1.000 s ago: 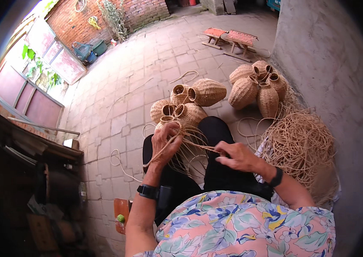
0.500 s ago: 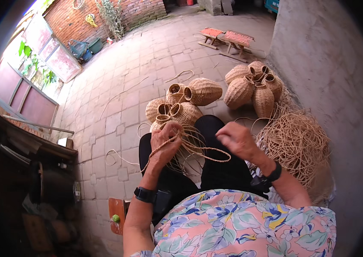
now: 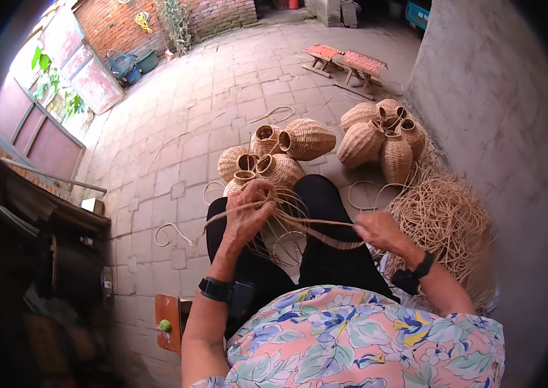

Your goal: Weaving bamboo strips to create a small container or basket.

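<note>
Above my knees, my left hand (image 3: 247, 213) is closed on braided straw cord (image 3: 316, 224) and loose strands. My right hand (image 3: 381, 231) grips that cord farther right, so it stretches between both hands across my lap. Just beyond my left hand, a cluster of woven straw vases (image 3: 280, 169) with round open mouths rests at my knees. One vase (image 3: 309, 138) in it lies on its side, pointing right. Several loose strands (image 3: 274, 239) hang in curves between my legs. Exactly what my left fingertips pinch is hidden.
A second vase cluster (image 3: 395, 154) stands to the right, beside a tangled heap of cord (image 3: 445, 216) along the grey wall (image 3: 494, 110). Two low folding stools (image 3: 361, 63) stand farther back. A small wooden stool (image 3: 168, 312) with a green object on it is at my left.
My right hand has moved right and slightly down and now draws the cord out. The loop above my lap has become a stretched line. My left hand has barely moved.
</note>
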The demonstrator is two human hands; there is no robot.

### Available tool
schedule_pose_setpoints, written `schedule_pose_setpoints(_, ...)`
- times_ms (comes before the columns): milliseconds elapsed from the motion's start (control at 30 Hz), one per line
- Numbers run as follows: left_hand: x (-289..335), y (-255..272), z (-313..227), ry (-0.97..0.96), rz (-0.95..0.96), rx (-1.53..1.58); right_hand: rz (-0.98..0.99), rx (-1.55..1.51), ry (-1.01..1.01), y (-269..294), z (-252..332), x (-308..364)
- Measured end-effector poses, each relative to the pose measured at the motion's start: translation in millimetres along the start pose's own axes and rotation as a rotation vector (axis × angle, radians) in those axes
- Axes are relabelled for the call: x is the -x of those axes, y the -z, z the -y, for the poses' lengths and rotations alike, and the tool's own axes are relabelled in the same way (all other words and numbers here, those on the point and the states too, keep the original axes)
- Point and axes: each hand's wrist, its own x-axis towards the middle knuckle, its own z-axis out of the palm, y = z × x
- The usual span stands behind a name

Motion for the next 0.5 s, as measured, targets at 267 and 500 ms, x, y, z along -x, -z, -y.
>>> schedule_pose_setpoints(267, -0.8, 0.8, -3.4, 0.015, 0.020, -0.175, -0.386, 0.006, 0.163, 8.5, 38.0, -25.7)
schedule_pose_setpoints(500, -1.2, -1.1, -7.5, 0.029, 0.024, -0.177, -0.232, 0.027, 0.395, -3.9, 75.8, -60.1)
